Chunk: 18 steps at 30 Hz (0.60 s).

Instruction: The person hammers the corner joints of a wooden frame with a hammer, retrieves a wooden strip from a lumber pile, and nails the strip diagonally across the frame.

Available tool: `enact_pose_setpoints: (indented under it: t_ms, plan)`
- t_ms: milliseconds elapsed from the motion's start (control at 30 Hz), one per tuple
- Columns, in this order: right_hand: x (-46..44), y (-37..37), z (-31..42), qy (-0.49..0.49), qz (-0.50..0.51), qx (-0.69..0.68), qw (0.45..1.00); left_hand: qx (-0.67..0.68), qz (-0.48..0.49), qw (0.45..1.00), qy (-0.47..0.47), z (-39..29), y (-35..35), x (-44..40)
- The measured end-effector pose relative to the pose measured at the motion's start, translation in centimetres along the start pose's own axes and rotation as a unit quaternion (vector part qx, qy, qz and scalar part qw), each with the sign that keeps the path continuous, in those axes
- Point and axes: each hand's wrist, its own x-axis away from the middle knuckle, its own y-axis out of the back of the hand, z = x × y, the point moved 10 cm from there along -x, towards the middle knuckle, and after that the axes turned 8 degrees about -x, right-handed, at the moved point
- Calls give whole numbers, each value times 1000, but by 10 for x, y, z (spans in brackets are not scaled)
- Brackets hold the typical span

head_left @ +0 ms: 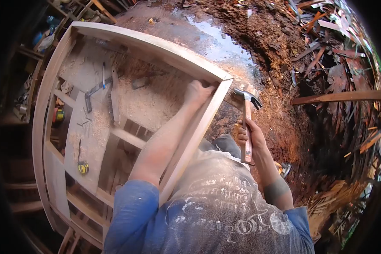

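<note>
A large wooden frame (156, 43) stands in front of me, with a joint line showing at its near right corner. My left hand (197, 92) reaches inside it, fingers curled against the inner side of that corner; the fingertips are partly hidden. Outside the frame, my right hand (253, 133) is wrapped round the wooden handle of a claw hammer (247, 114). The metal hammer head is up beside the corner, a small gap away from the wood. No nail can be made out at the joint.
Inside the frame's outline, a sawdust-covered workbench (98, 122) bears a blue pen (103, 75), a metal square (88, 101), several nails and a yellow tape measure (83, 167). A puddle (220, 40) and heaped wood scraps (330, 80) lie beyond. A plank (343, 98) juts in from the right.
</note>
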Motion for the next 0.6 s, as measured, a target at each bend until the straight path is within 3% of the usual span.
enact_pose_setpoints:
  t_ms: [133, 267, 367, 467, 567, 600]
  plan:
    - [14, -3, -15, 75, -61, 17, 995, 48, -20, 998, -25, 7, -6, -6]
    - [47, -35, -46, 98, -71, -132, 984, 79, 34, 996, -17, -4, -4, -3]
    - [39, -65, -57, 94, -65, -157, 981, 33, 39, 999, -1, -3, -3, -3]
    - [34, -93, -68, 98, -24, -201, 974, -197, -14, 978, -59, -9, 6, -11]
    - [28, -66, -60, 103, 10, -213, 972, -132, 34, 979, -153, -69, 64, 2]
    - [32, -56, -59, 119, -25, -224, 967, -98, -81, 949, -290, -103, 102, 10]
